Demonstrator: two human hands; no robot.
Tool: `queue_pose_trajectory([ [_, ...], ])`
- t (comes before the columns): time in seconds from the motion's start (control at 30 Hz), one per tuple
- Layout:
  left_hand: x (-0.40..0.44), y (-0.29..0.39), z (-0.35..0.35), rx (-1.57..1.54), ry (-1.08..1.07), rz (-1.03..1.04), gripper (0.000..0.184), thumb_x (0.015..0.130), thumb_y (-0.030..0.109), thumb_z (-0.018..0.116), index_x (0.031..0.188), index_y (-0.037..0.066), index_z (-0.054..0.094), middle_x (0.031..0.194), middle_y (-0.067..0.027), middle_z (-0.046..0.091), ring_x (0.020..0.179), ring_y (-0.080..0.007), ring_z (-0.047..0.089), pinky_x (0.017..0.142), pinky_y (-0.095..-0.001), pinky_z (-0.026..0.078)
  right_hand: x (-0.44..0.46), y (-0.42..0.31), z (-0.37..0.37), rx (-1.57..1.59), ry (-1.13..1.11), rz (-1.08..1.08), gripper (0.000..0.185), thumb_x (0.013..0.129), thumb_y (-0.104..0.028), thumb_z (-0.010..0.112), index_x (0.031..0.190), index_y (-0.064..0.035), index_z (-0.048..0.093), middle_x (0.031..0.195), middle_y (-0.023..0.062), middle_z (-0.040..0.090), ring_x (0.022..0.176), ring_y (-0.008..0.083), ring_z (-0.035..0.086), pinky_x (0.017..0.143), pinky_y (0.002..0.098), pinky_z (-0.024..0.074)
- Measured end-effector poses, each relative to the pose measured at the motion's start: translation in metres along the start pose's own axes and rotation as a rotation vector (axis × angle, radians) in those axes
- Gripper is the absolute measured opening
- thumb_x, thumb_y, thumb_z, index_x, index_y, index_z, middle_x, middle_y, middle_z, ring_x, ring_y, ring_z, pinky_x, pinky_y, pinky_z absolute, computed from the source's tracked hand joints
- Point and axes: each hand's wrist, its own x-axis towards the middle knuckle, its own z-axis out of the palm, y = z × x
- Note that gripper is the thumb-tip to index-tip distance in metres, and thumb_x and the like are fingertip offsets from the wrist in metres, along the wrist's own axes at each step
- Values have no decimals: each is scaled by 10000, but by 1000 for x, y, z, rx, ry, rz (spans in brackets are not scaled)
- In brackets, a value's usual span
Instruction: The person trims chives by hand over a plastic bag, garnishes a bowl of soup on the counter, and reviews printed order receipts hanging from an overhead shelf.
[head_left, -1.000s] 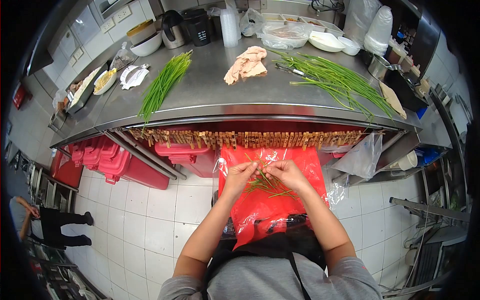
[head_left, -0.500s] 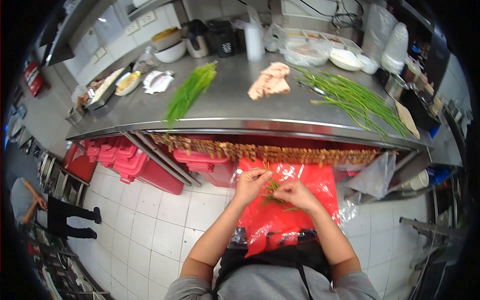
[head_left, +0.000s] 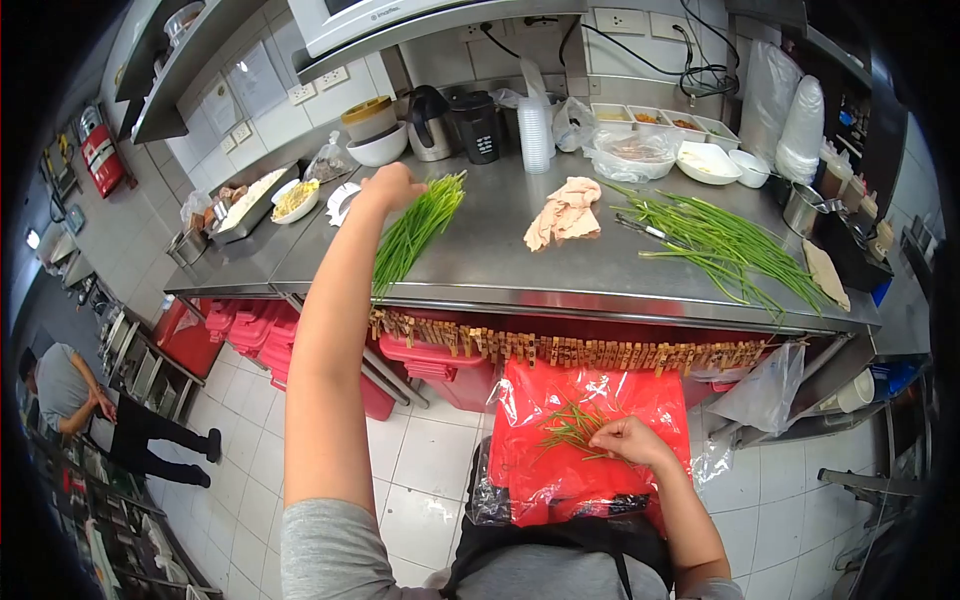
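Observation:
My left hand point(head_left: 393, 187) reaches over the steel counter point(head_left: 480, 260), at the top end of a bundle of green stalks point(head_left: 420, 235). Its fingers are largely turned away, so what they hold cannot be made out. Over the red plastic bag point(head_left: 535, 470) at my lap, my right hand point(head_left: 622, 440) has its fingers pinched together at loose green and brownish scraps point(head_left: 572, 425). Whether a scrap is between the fingertips is too small to tell. A larger spread of long green stalks point(head_left: 715, 240) lies on the right of the counter, with a pen-like tool point(head_left: 642, 228) at its left.
A crumpled pinkish cloth point(head_left: 565, 212) lies mid-counter. Bowls point(head_left: 378, 147), a jug point(head_left: 429, 125) and stacked cups point(head_left: 534, 135) stand behind. Clothespins point(head_left: 570, 352) line the counter's underside above red bins point(head_left: 440, 365). Another person point(head_left: 75, 395) stands at the far left.
My left hand has left the red bag and moved up and left to the stalk bundle on the counter. My right hand stays over the scraps. The view has shifted, showing more wall.

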Motion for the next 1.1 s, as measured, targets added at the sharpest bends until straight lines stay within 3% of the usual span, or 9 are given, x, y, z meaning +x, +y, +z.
queue_pose_trajectory([
  [0.1, -5, 15, 10, 127, 59, -89, 484, 796, 425, 595, 1139, 84, 577, 1017, -175, 625, 942, -318, 601, 823, -412, 455, 0, 16, -14, -20, 62, -41, 173, 853, -189, 599, 859, -28, 663, 669, 12, 606, 572, 54, 508, 512, 230, 415],
  [0.17, -39, 48, 19, -158, 384, 162, 309, 832, 277, 585, 1047, 59, 624, 924, -160, 633, 808, -290, 616, 716, -370, 470, 15, 42, -22, -260, 227, -128, 225, 849, -219, 594, 850, 0, 649, 666, 33, 610, 636, 99, 554, 571, 268, 438],
  [0.27, -117, 119, 39, -649, 623, 431, 94, 804, 57, 585, 862, 11, 643, 689, -138, 576, 577, -228, 557, 542, -306, 438, 23, 49, -14, -725, 459, -149, 212, 779, -248, 622, 855, -54, 659, 775, 112, 638, 757, 279, 615, 704, 394, 458],
  [0.37, -205, 160, 98, -814, 310, 506, 43, 752, 46, 612, 758, 4, 614, 636, -113, 556, 575, -237, 559, 538, -326, 449, 30, 50, 9, -1000, 587, -156, 189, 761, -246, 630, 841, -77, 653, 820, 96, 636, 818, 278, 602, 774, 431, 437],
  [0.43, -247, 172, 161, -856, 59, 492, 99, 758, 9, 590, 848, 9, 631, 741, -112, 601, 702, -247, 604, 641, -337, 487, 37, 63, 21, -1086, 665, -236, 172, 752, -244, 634, 834, -94, 649, 847, 85, 633, 851, 262, 596, 806, 441, 422],
  [0.53, -279, 172, 231, -792, -104, 444, 158, 759, 26, 595, 911, 1, 631, 889, -126, 589, 835, -291, 585, 733, -364, 477, 42, 56, 15, -975, 403, -14, 174, 736, -240, 646, 813, -84, 658, 816, 94, 642, 822, 274, 606, 780, 434, 434],
  [0.73, -282, 165, 269, -625, -129, 421, 175, 745, 52, 618, 915, 19, 646, 946, -120, 577, 866, -290, 569, 768, -383, 463, 28, 49, -13, -639, 421, -10, 163, 787, -241, 600, 813, -108, 690, 796, 134, 652, 790, 321, 616, 763, 443, 457],
  [0.97, -276, 164, 245, -700, -149, 375, 119, 739, 83, 647, 843, 27, 667, 817, -119, 607, 812, -285, 574, 744, -374, 461, 25, 45, -20, -261, 365, -23, 183, 797, -170, 640, 897, -21, 677, 754, 158, 649, 706, 201, 635, 672, 315, 476],
  [1.1, -275, 161, 216, -715, -123, 331, 123, 761, 100, 656, 856, 23, 668, 818, -107, 633, 809, -237, 593, 739, -326, 469, 28, 31, -15, -189, 424, -121, 148, 828, -121, 628, 896, 1, 675, 786, 67, 662, 708, 101, 586, 643, 255, 462],
])
